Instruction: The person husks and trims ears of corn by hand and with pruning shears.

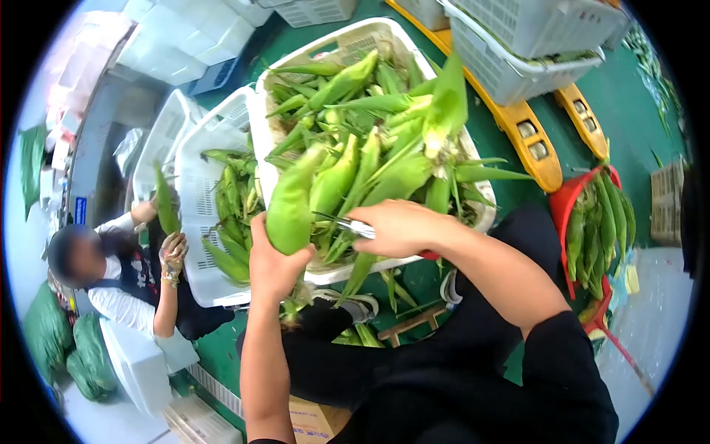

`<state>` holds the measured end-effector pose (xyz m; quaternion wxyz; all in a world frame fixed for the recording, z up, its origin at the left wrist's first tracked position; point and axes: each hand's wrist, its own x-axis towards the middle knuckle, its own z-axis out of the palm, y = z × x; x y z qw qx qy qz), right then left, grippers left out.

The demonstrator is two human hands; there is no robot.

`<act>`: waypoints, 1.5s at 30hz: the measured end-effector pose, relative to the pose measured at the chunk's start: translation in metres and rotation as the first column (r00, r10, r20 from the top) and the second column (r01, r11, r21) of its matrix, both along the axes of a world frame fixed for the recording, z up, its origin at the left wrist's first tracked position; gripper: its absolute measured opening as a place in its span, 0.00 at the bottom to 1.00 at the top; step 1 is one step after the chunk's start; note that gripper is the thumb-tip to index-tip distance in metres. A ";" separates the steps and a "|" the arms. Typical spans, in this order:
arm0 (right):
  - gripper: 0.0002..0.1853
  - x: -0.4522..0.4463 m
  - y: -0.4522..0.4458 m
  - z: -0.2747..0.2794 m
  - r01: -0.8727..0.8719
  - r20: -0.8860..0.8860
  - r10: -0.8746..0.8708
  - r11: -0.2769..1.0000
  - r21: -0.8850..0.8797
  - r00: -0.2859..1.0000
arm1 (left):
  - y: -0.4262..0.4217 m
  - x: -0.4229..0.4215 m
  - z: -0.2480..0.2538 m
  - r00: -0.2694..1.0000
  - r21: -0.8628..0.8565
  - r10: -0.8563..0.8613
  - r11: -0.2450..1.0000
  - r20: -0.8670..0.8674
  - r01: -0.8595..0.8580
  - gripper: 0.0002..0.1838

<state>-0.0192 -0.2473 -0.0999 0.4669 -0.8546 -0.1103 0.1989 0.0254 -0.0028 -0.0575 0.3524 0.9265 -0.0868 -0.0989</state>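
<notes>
My left hand is closed around the lower end of an ear of corn in its green husk, held upright at the crate's near left side. My right hand grips a small cutting tool with a silvery metal part and a thin dark tip. That tip points left and reaches close to the corn; I cannot tell whether it touches. Just beyond both hands stands a white plastic crate heaped with husked-in ears of corn and loose leaves.
At left a person holds another ear beside a second white crate. A red bucket of corn stands at right. Behind it, a yellow pallet jack carries stacked crates. A small wooden stool is near my feet.
</notes>
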 end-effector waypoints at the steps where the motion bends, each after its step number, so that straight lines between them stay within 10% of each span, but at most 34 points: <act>1: 0.27 -0.001 -0.007 -0.009 -0.038 0.081 0.032 0.996 0.075 0.996 | 0.010 0.006 0.000 0.999 -0.161 0.039 0.986 -0.006 -0.040 0.41; 3: 0.34 0.002 -0.008 -0.007 0.304 -0.203 -0.251 0.904 0.301 0.946 | 0.019 0.011 0.010 0.990 -0.293 0.021 0.954 -0.141 -0.062 0.40; 5: 0.36 0.007 0.009 -0.003 0.509 -0.344 -0.390 0.493 0.705 0.854 | 0.019 0.004 0.005 0.980 -0.280 -0.066 0.960 -0.190 0.010 0.41; 11: 0.34 0.011 0.019 0.027 0.415 -0.013 -0.572 0.579 0.702 0.820 | -0.020 -0.023 0.002 0.942 -0.278 -0.245 0.944 -0.231 0.178 0.49; 14: 0.28 0.009 0.027 0.027 0.531 -0.163 -0.730 0.306 0.790 0.664 | -0.060 -0.054 0.000 0.998 -0.066 -0.064 0.996 0.020 0.065 0.57; 16: 0.25 0.013 0.021 0.031 0.488 -0.208 -0.699 0.228 0.843 0.685 | -0.074 -0.065 -0.001 0.972 0.090 -0.081 0.994 0.220 0.062 0.62; 20: 0.12 0.005 -0.007 0.047 0.629 -0.628 -0.163 -0.051 0.776 0.761 | -0.040 -0.030 -0.020 0.924 -0.493 -0.288 0.783 0.252 0.378 0.54; 25: 0.15 0.000 -0.009 0.044 0.703 -0.680 0.179 -0.201 0.682 0.711 | -0.029 -0.029 -0.031 0.931 -0.797 -0.364 0.552 0.034 0.245 0.56; 27: 0.16 -0.006 -0.009 0.046 0.673 -0.650 0.186 -0.290 0.680 0.737 | -0.030 -0.033 -0.047 0.927 -0.610 -0.329 0.702 0.181 0.368 0.58; 30: 0.19 -0.006 -0.008 0.041 0.639 -0.586 0.256 -0.358 0.681 0.769 | -0.065 -0.070 -0.041 0.980 -0.500 0.018 0.862 0.201 0.086 0.56; 33: 0.15 -0.018 0.001 0.073 0.735 -0.684 0.272 -0.293 0.612 0.677 | -0.055 -0.058 -0.062 0.982 -0.709 -0.094 0.704 -0.161 -0.048 0.56; 37: 0.21 -0.014 -0.007 0.061 0.554 -0.392 0.406 -0.455 0.697 0.826 | -0.058 -0.053 -0.085 0.932 -0.999 -0.362 0.051 -0.019 -0.001 0.54; 40: 0.21 0.003 -0.037 0.059 0.317 -0.375 -0.027 -0.481 0.818 0.927 | -0.048 -0.051 -0.074 0.973 -0.993 -0.229 -0.108 -0.019 -0.045 0.47; 45: 0.12 0.028 -0.077 0.025 0.348 -0.536 -0.604 -0.409 0.844 0.590 | 0.026 -0.019 -0.045 0.986 -0.933 0.028 -0.331 -0.162 -0.144 0.35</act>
